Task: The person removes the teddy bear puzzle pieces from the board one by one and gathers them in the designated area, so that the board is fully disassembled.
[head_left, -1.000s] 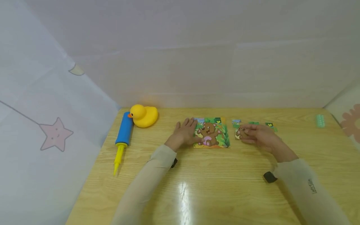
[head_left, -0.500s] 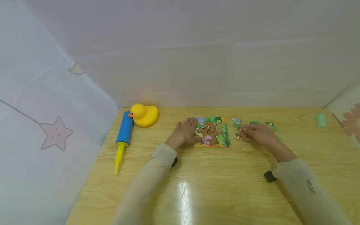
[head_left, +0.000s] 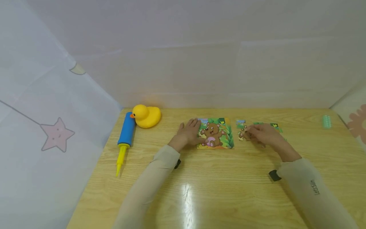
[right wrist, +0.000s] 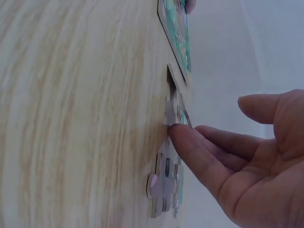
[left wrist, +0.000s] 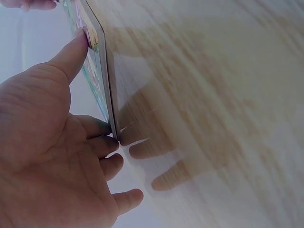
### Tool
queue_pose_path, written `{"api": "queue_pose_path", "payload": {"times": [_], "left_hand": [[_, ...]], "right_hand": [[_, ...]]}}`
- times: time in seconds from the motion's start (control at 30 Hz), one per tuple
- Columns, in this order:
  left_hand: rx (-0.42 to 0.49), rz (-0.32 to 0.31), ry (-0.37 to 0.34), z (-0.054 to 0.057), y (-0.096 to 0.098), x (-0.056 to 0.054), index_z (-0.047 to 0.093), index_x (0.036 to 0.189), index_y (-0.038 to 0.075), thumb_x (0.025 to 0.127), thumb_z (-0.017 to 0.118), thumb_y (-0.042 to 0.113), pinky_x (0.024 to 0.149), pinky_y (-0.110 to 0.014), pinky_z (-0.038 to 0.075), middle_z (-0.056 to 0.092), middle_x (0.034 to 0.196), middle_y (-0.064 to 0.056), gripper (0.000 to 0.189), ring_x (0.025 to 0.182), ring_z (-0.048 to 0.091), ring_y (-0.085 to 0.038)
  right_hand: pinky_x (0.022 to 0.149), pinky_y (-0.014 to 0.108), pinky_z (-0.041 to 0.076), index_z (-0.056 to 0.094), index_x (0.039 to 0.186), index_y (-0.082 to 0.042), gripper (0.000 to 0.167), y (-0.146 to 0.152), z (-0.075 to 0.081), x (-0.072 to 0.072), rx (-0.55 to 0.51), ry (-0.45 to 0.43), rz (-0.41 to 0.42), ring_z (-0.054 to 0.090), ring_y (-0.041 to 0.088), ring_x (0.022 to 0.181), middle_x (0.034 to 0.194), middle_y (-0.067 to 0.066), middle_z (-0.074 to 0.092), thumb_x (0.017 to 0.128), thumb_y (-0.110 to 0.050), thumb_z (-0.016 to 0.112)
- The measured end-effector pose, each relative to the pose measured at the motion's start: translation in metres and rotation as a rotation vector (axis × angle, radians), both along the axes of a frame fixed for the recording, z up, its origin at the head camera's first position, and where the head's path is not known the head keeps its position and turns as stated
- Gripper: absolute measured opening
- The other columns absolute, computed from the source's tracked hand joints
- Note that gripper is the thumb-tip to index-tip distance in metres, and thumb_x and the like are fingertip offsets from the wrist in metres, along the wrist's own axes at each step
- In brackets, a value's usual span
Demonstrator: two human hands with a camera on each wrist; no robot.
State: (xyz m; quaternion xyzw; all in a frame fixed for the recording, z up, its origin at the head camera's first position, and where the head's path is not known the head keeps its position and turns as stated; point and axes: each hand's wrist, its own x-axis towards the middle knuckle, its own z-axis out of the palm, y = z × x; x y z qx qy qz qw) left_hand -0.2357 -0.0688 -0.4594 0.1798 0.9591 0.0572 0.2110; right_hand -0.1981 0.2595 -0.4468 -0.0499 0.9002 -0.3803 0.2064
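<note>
My left hand (head_left: 187, 135) lies at the left side of a square bear picture board (head_left: 215, 140). In the left wrist view its thumb (left wrist: 73, 54) rests on the picture face, while the other fingers extend by the board's corner, straight or slightly bent. Right of the board, the fingertips of my right hand (head_left: 266, 135) meet on a brown bear puzzle piece (head_left: 243, 135) and pinch its edge. Seen from the right wrist, that puzzle piece (right wrist: 184, 104) tilts up from the table, its grey underside partly showing. More puzzle pieces (right wrist: 164, 185) lie beneath the hand, partly hidden.
A yellow rubber duck (head_left: 147, 117) sits against the top of a blue-and-yellow hand pump (head_left: 127, 130) at the left. A small pale green bumpy object (head_left: 327, 122) lies at the far right. Cloth walls rise behind the wooden table (head_left: 223, 184).
My right hand's fingers, spread apart over the puzzle pieces a second ago, have drawn together on the bear piece. The left hand and the board keep their places.
</note>
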Motion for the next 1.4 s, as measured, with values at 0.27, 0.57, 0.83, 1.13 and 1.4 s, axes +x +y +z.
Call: {"api": "queue_pose_path", "payload": {"times": [0.27, 0.57, 0.83, 1.13, 1.4], "left_hand": [[0.005, -0.011, 0.000, 0.001, -0.001, 0.000, 0.008, 0.165, 0.013, 0.094, 0.055, 0.069, 0.128, -0.057, 0.009, 0.004, 0.173, -0.006, 0.102, 0.161, 0.003, -0.025], [0.002, -0.012, 0.012, 0.001, 0.000, -0.002, 0.009, 0.165, 0.014, 0.094, 0.055, 0.069, 0.128, -0.058, 0.009, 0.004, 0.173, -0.006, 0.101, 0.161, 0.001, -0.027], [0.026, -0.049, 0.061, 0.004, 0.006, 0.002, 0.006, 0.166, 0.021, 0.094, 0.054, 0.068, 0.127, -0.061, 0.003, 0.001, 0.173, -0.010, 0.098, 0.160, -0.004, -0.033], [0.056, -0.158, 0.028, 0.002, 0.024, 0.008, 0.007, 0.165, 0.026, 0.097, 0.048, 0.069, 0.126, -0.064, 0.001, -0.002, 0.173, -0.009, 0.090, 0.160, -0.006, -0.034], [0.028, -0.117, -0.038, -0.004, 0.040, 0.013, -0.009, 0.164, 0.034, 0.094, 0.041, 0.077, 0.126, -0.061, -0.006, -0.016, 0.171, -0.008, 0.096, 0.159, -0.014, -0.033]], "right_hand": [[0.068, 0.036, 0.047, 0.056, 0.127, 0.008, 0.056, 0.006, 0.003, -0.001, -0.098, -0.058, -0.009, 0.042, 0.018, 0.053, 0.059, 0.004, 0.048, 0.111, -0.042, 0.036], [0.099, 0.053, 0.054, 0.037, 0.152, 0.009, 0.072, 0.008, 0.009, 0.001, -0.071, -0.073, -0.031, 0.059, 0.049, 0.125, 0.141, 0.038, 0.051, 0.109, -0.049, 0.035], [0.107, 0.060, 0.046, 0.032, 0.156, 0.004, 0.080, 0.003, 0.009, 0.000, -0.043, -0.047, -0.044, 0.058, 0.045, 0.129, 0.153, 0.030, 0.044, 0.106, -0.058, 0.034], [0.072, 0.039, 0.061, 0.047, 0.149, 0.002, 0.065, -0.015, -0.001, -0.005, -0.179, -0.015, -0.065, 0.069, 0.038, 0.115, 0.133, 0.027, 0.065, 0.107, -0.048, 0.045], [0.093, 0.040, 0.060, 0.050, 0.145, 0.006, 0.050, -0.040, -0.009, -0.009, -0.268, -0.056, -0.028, 0.066, 0.040, 0.118, 0.136, 0.030, 0.061, 0.110, -0.029, 0.045]]}}
